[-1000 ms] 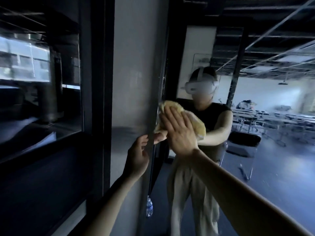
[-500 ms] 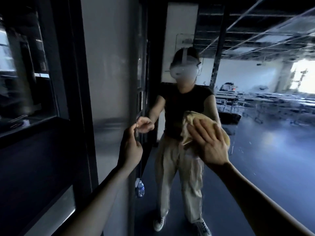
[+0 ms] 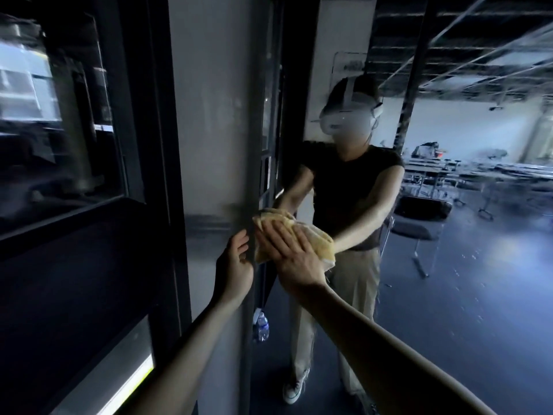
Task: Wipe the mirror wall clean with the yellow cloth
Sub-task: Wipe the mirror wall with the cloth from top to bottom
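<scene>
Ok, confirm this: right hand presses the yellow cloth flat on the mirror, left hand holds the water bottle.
Wrong on the left hand: the head view shows it empty by the edge of the mirror; the water bottle stands on the floor below. The right hand does press the yellow cloth on it.

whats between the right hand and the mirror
The yellow cloth, bunched under the flat right hand against the mirror wall; the head view shows it.

1. No word, brand or number could be read anywhere.
2. The pale sheet posted on the white pillar (image 3: 348, 65), just above the white headset (image 3: 347, 121), bore only blurred marks.
3. The label on the clear plastic water bottle (image 3: 262, 326), far below that headset, was too small to read.
</scene>
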